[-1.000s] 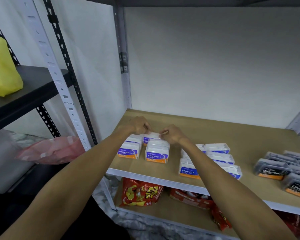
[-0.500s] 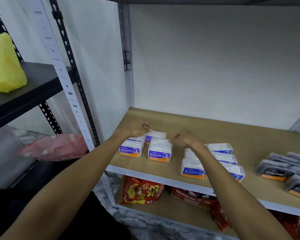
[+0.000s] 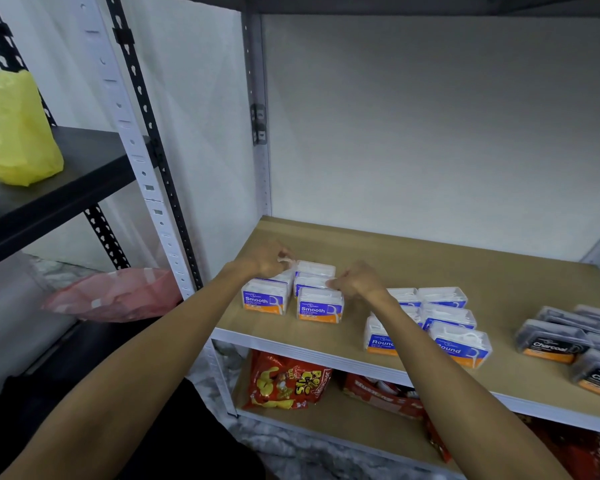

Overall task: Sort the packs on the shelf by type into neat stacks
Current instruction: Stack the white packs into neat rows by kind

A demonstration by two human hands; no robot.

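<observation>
Matt tan fibreboard shelf (image 3: 430, 258) in a frame of grey slotted steel uprights. At its left front, Smooth packs (image 3: 319, 308): small clear hard-plastic boxes, rectangular with rounded corners, white contents behind glossy blue-and-orange labels, set in two close files running front to back. To their right, well apart, Round packs (image 3: 459, 344) of the same shape and label colours; farther right, smoky grey Charcoal packs (image 3: 551, 344) with black-and-orange labels. Long axis of every pack left to right, roughly parallel to the shelf's front edge, label faces toward the front. Left hand (image 3: 267, 263) narrow, fingers curled, over the rear of the left file, fingertips against the left end of the rearmost pack of the right file. Right hand (image 3: 355, 282) likewise narrow, curled fingertips against the right end of the middle pack of the right file. Pinching or merely touching: not possible to tell for either hand. Compared with half a second earlier: right hand moved leftward from above the rear Round packs to the Smooth packs; left hand in the same place; packs in the same layout. On the board below, crinkled glossy red-and-yellow snack bags (image 3: 284, 382). At left, a limp yellow plastic bag (image 3: 14, 133) on a black shelf (image 3: 84, 161) and a translucent pink bag (image 3: 118, 296) lower down.
</observation>
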